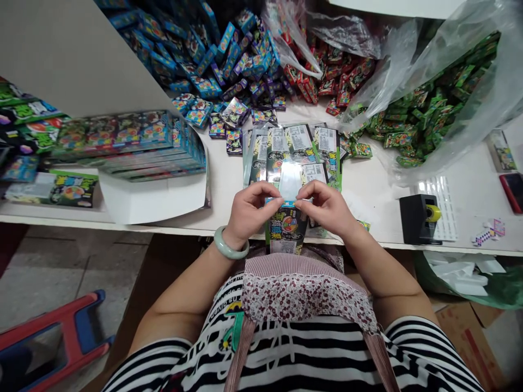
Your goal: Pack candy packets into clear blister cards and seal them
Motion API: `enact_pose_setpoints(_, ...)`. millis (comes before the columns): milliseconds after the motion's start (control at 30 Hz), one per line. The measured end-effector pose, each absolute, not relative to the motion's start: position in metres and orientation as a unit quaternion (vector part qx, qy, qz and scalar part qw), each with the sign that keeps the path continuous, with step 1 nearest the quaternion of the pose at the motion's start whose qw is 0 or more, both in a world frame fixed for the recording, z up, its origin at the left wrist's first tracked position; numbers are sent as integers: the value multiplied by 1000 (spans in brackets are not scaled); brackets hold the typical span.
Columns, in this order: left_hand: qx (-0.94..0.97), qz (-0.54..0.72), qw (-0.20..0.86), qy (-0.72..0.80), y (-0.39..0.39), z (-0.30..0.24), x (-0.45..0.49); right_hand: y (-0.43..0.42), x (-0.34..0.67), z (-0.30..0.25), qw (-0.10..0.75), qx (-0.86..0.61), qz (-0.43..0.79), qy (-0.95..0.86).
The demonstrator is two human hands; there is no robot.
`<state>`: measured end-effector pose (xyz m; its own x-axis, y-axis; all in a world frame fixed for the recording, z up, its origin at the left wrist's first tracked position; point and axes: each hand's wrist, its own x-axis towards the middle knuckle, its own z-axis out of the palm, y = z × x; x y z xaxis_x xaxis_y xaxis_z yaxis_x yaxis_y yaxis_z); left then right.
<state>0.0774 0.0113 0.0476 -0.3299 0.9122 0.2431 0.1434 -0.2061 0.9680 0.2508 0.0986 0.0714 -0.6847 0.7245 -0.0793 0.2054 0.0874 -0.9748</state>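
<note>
At the table's front edge, my left hand (257, 209) and my right hand (324, 207) face each other over a dark printed packet (288, 226) with colourful round pictures. Thumb and forefinger of each hand pinch its top edge, where a narrow blue strip (289, 203) shows between the fingertips. A shiny clear piece (290, 182) extends beyond this edge, away from me; whether it belongs to the packet I cannot tell. The packet's lower end hangs over the edge against my apron. Just beyond my hands lies a spread of similar flat packets (278, 141) with white printed panels.
Heaps of small blue and purple boxes (229, 54), red boxes (347, 81) and green boxes (429, 109) fill the back, partly under clear plastic bags. On the left, an open white carton (155, 193) holds stacked boxes. A black tape dispenser (419, 218) stands right.
</note>
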Motion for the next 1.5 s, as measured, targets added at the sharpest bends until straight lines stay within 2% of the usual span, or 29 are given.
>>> enact_pose_setpoints(233,522,572,392,497,8,47,61,95,251,75,214,-279,551,-757)
enact_pose_setpoints(367,545,567,384,484,7,44,55,92,249,75,209,-271,546,-764)
enact_pose_setpoints(533,544,561,381,494,6,40,54,90,251,71,226,-249,464,-820)
enact_pose_setpoints(767,544,558,382,496,6,39,54,92,252,70,223,-268,480,-805)
enact_pose_setpoints(900,566,568,326,500,5,39,55,91,249,71,236,-285,443,-817)
enact_pose_setpoints(1067,685,513,164,489,-5,36,62,92,250,70,242,-298,422,-822)
enact_pose_setpoints(1200,702,481,58,522,-10,33,68,93,250,70,252,-291,397,-833)
enact_pose_setpoints(1500,679,461,57,568,-13,32,75,94,247,69,241,-304,380,-839)
